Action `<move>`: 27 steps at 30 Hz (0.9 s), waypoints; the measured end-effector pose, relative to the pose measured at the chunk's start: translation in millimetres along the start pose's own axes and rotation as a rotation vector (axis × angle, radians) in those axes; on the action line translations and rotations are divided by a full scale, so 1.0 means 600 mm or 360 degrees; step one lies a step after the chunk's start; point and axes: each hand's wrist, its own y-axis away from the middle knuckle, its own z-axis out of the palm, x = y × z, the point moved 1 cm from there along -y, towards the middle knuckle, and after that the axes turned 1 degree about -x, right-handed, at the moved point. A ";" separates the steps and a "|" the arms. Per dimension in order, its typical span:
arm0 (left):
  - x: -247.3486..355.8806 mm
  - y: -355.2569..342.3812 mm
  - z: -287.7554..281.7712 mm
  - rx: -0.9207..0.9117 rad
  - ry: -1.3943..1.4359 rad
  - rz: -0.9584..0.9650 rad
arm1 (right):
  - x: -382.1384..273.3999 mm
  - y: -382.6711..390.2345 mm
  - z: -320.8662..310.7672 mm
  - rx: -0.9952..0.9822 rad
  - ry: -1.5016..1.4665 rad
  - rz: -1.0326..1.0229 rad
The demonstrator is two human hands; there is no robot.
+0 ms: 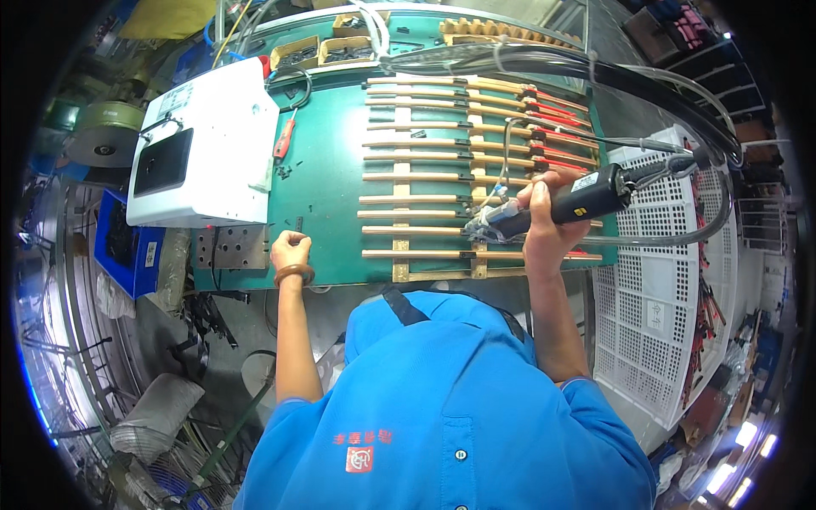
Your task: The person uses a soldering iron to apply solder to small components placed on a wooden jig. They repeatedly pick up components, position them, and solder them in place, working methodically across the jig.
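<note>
My right hand (548, 225) is wrapped round a black powered screwdriver (586, 200) with hoses and a cable running off to the right. Its clear-sleeved nose (489, 225) points left, over the nearer rods of a row. These slim wooden rods (408, 178) lie side by side across a wooden rack (401, 269), each with a black fitting (466, 255) and many with red parts at the right end. At the bench's front edge, left of the rods, my left hand (291, 252) is closed with fingertips together; what they hold, if anything, is hidden. Small dark pieces lie just beyond it.
A white machine (212, 144) stands on the green bench (327, 178), with a red-handled screwdriver (286, 136) beside it. Small-part boxes (347, 51) sit at the back. A perforated metal plate (234, 248) is at left, a blue bin (127, 242) beyond. White crates (650, 314) stand right; hoses arch overhead.
</note>
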 end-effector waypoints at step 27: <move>0.219 0.209 0.275 -0.1989 0.1962 -0.0746 | -0.051 0.007 0.019 -0.0005 -0.0068 -0.0009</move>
